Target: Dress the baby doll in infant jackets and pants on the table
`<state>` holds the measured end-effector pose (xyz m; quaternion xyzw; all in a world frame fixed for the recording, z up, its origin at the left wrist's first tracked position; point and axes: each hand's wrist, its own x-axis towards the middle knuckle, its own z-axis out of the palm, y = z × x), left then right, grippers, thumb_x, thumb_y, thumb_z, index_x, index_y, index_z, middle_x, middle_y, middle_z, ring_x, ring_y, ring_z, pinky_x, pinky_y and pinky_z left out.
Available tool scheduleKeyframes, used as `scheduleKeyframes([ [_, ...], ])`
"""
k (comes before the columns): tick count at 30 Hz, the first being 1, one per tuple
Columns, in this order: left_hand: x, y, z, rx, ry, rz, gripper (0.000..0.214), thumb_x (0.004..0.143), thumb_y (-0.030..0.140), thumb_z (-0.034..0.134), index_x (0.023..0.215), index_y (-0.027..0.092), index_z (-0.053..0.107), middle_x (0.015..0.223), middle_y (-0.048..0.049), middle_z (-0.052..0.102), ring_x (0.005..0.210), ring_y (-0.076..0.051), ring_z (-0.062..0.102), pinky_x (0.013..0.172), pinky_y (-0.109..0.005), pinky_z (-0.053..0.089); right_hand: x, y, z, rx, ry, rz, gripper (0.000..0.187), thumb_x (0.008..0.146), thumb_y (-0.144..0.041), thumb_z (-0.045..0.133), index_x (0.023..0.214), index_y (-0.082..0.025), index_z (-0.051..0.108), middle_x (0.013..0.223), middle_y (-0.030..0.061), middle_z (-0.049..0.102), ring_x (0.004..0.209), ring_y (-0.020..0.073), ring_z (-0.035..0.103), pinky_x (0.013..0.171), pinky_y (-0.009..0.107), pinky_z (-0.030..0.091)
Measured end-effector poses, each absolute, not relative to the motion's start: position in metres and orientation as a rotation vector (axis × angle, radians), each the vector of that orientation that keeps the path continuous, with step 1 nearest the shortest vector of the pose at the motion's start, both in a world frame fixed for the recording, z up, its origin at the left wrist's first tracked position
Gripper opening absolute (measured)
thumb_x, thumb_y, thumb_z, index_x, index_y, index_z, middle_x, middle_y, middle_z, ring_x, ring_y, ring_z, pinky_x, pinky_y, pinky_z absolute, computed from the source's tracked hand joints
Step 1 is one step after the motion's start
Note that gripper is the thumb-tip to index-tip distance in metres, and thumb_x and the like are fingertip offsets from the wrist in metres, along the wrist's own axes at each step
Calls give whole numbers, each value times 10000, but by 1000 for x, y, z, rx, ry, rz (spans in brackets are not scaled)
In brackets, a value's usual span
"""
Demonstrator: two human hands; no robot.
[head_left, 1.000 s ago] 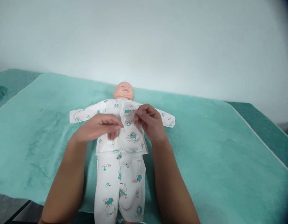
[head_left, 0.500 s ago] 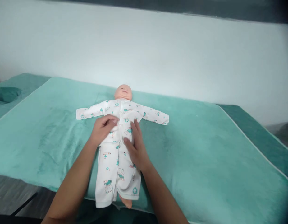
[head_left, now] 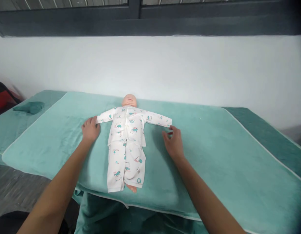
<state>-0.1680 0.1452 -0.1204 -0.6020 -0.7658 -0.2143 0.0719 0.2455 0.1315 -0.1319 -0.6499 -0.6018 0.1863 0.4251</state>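
White sleeves point(head_left: 156, 119) hide the arms of the doll point(head_left: 129, 100); one foot point(head_left: 131, 188) shows.

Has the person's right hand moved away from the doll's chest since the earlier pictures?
Yes. Measured against the doll, the right hand has left the chest and gone outward, onto the blanket beside the end of the sleeve.

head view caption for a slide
Baby doll in printed pyjamas lies on a teal blanket, left hand and right hand at its sleeve ends.
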Motion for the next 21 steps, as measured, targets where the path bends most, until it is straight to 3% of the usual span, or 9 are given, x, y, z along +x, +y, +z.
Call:
scheduleKeyframes([
  [3, -173, 157, -122, -1701, -2407, -557, 469, 948, 308, 452, 1396, 191, 526, 1377, -174, 576, 1284, -351, 488, 1059, -521, 367, 258, 185, -132, -1894, -1401, 364, 453, 917, -496, 518, 1208, -156, 580, 1182, 149, 617, 1048, 266, 576, 932, 397, 442],
  [7, -168, 169, -122, -1605, -2420, -515, 435, 929, 307, 473, 1342, 187, 533, 1346, -176, 572, 1253, -353, 494, 1020, -519, 386, 249, 222, -135, -2010, -1295, 329, 411, 911, -519, 525, 1091, -165, 629, 1156, 140, 627, 985, 246, 575, 881, 357, 412],
  [13, -164, 178, -123, -1420, -2448, -510, 438, 959, 214, 369, 1371, 118, 482, 1340, -226, 548, 1235, -373, 492, 965, -518, 397, 257, 232, -146, -1824, -1212, 340, 187, 825, -288, 535, 967, -189, 606, 946, 65, 622, 887, 208, 533, 842, 328, 401],
  [17, -163, 180, -123, -1338, -2484, -531, 481, 980, 160, 263, 1419, 108, 453, 1327, -237, 563, 1239, -374, 492, 963, -523, 394, 266, 235, -149, -1686, -1092, 333, 234, 852, -346, 497, 1020, -192, 552, 958, 48, 588, 861, 182, 540, 824, 309, 437],
  [21, -169, 181, -123, -1345, -2545, -555, 504, 965, 157, 289, 1445, 121, 441, 1336, -222, 585, 1259, -379, 475, 955, -539, 410, 271, 245, -152, -1463, -985, 463, 292, 809, -386, 551, 1037, -204, 544, 940, 12, 558, 728, 142, 534, 709, 279, 448],
])
